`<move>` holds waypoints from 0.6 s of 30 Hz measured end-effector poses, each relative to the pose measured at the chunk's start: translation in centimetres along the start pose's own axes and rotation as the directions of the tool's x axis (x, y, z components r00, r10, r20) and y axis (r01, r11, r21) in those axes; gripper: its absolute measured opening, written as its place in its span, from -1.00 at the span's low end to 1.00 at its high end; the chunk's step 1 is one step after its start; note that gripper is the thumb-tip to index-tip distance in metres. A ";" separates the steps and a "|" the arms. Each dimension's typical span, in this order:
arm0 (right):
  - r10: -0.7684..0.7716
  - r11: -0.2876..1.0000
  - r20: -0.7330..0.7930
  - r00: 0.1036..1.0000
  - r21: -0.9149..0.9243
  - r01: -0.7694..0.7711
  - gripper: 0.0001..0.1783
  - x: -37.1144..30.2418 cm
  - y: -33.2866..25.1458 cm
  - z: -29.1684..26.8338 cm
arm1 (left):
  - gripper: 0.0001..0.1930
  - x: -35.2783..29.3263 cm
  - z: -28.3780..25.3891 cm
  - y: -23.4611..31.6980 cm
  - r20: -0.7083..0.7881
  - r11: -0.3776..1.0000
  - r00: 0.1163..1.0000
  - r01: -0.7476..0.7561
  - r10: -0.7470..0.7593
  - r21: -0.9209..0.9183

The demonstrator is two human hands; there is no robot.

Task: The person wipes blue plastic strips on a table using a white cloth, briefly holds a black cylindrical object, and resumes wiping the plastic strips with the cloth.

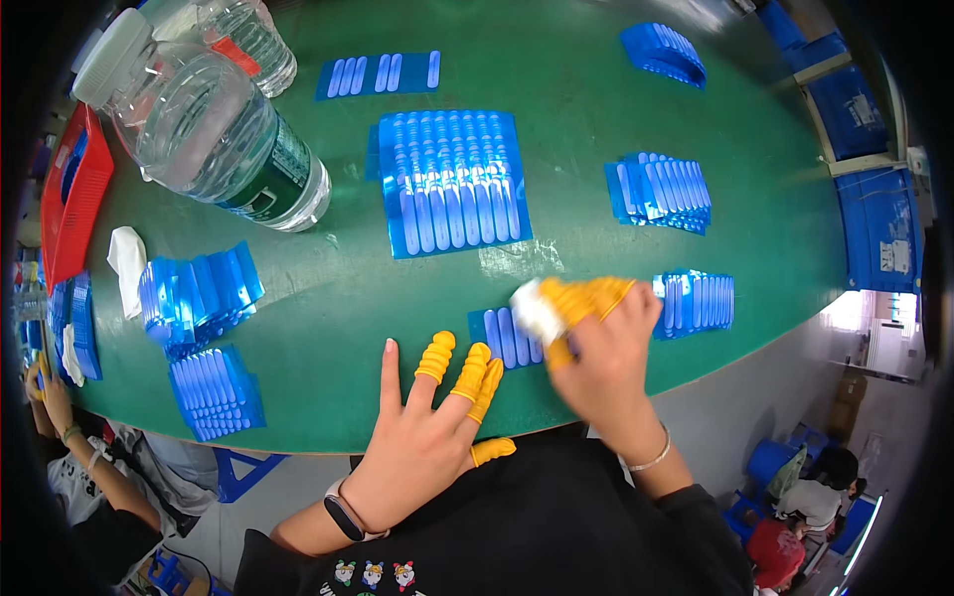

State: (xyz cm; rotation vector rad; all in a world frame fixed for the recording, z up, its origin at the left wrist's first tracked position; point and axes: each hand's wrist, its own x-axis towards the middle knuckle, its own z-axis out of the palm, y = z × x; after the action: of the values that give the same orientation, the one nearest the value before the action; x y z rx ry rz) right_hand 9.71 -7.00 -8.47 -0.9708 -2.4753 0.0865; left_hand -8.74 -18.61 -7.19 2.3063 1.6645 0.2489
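Observation:
A blue film sheet [505, 339] carrying a row of pale oblong strips lies on the green table in front of me. My left hand [422, 432] rests on the table with its fingers spread, and yellow finger cots cover most of its digits. Its fingertips reach the sheet's left edge. Pinched in my right hand [604, 343], also in yellow finger cots, is a white wipe [538, 312], slightly blurred, over the sheet. That hand hides the sheet's right part. Just beyond it lies a stack of similar blue sheets [698, 303].
A large stack of blue sheets [452, 184] lies mid-table, with smaller stacks [199, 293] at left and right. A big water bottle [214, 129] stands at the far left, near a red basket [75, 199] and a white cloth [126, 268]. A co-worker's arm [109, 472] shows at left.

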 end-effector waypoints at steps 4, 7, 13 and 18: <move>-0.024 0.998 0.059 0.998 0.064 0.020 -0.75 -0.1 -0.3 0.3 | -0.24 0.2 0.1 0.0 -0.014 1.000 1.000 0.023 -0.024 -0.019; 0.122 0.991 -0.019 0.992 -0.060 -0.123 -0.76 1.0 1.1 0.2 | -0.27 0.5 0.1 0.1 -0.048 0.997 0.998 0.029 -0.032 -0.071; 0.035 0.998 0.059 0.998 -0.044 -0.033 -0.69 2.0 1.6 0.5 | -0.34 0.2 0.4 0.2 -0.054 0.996 0.998 0.030 -0.035 -0.086; -0.170 0.981 0.163 0.972 0.118 0.152 -0.75 1.6 -0.7 -0.2 | -0.37 0.1 0.8 0.0 -0.031 0.997 0.999 0.017 -0.020 -0.080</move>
State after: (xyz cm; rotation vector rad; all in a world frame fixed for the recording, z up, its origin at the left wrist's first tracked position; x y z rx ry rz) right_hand 8.33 -6.50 -7.50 -0.7432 -2.6681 0.2546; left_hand -8.48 -18.61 -7.91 2.2392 1.6590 0.3435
